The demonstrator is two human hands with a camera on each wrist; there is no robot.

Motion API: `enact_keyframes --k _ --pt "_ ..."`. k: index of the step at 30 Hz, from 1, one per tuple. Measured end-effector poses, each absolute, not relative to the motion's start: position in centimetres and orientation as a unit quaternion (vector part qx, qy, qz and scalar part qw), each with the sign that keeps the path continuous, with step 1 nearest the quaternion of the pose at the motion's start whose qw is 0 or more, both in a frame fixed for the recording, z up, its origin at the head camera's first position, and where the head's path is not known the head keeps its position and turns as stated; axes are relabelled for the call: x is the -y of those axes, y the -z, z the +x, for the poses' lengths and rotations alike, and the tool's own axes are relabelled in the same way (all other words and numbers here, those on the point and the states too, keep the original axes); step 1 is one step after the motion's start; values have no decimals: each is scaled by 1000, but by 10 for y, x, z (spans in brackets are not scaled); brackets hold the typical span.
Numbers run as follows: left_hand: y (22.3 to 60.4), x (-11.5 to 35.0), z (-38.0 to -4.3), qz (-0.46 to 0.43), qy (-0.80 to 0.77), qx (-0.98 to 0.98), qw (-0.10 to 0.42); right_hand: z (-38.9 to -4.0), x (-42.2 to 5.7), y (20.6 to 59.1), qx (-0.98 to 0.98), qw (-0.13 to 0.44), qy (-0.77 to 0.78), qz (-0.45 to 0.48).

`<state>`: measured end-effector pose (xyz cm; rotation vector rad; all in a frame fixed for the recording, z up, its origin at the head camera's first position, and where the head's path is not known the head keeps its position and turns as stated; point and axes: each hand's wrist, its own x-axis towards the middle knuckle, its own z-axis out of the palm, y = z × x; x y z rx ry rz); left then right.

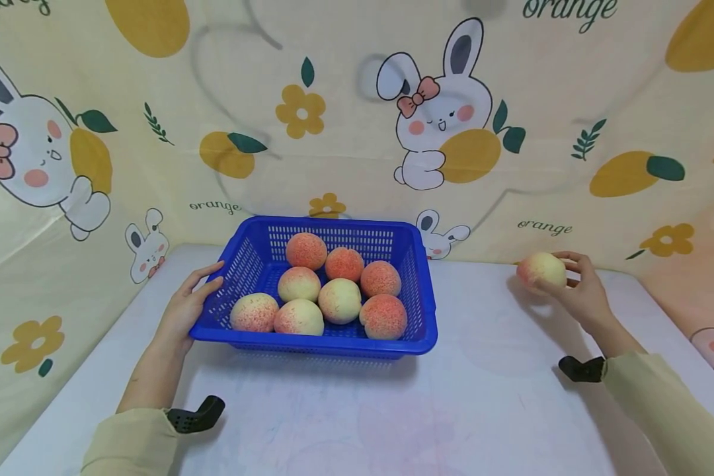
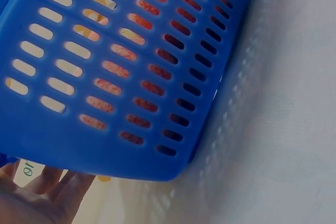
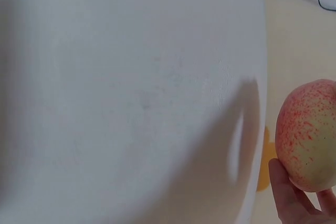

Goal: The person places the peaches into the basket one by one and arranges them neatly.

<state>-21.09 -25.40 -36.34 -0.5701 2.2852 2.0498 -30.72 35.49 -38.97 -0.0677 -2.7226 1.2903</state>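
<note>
In the head view, a blue plastic basket stands left of centre with several peaches in it, some pale yellow, some red-speckled. My left hand grips the basket's left rim, fingertips at its edge; the left wrist view has that hand by the rim of the slotted basket wall. Off to the right, my right hand holds one yellow and pink peach between thumb and fingers, above the table. The right wrist view shows this peach partly cut off by the frame.
The white table has its back edge against a cream cloth printed with rabbits, flowers and oranges. The right hand and peach cast a shadow on the tabletop. Black wrist straps or mounts sit at both cuffs.
</note>
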Motion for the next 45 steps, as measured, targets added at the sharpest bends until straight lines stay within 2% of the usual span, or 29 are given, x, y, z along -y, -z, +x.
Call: enact_keyframes --k 30,45 --pt "365 256 -211 -168 -657 -734 1 -297 -309 379 887 105 -442 82" --pt "365 254 -212 -175 -651 -739 3 -294 -284 372 878 93 -456 117"
